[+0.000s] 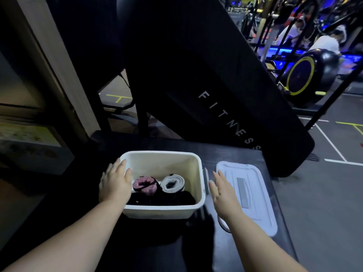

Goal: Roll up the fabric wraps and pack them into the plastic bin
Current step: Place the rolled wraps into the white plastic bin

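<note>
Head view: the bin (163,154) on the counter (225,154) holds a pink roll (144,185), a white roll (172,183) and dark wraps (167,199). The left hand (115,181) lies over its left rim. The right hand (222,190) hovers beside the lid (255,193). Both hands' fingers (122,165) are straight and empty. A careless shove could loosen the rolls.

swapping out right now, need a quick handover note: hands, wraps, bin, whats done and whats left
Left hand: open, at the left rim of the bin, holding nothing.
Right hand: open, between the bin and the lid, holding nothing.
Bin: on the dark table, lid off, lying to its right.
Done: pink roll and white roll sit side by side in the bin, black fabric in front of them.
Left: probably fit the lid. A dark shape by the bin's near right corner is too dim to identify.
</note>
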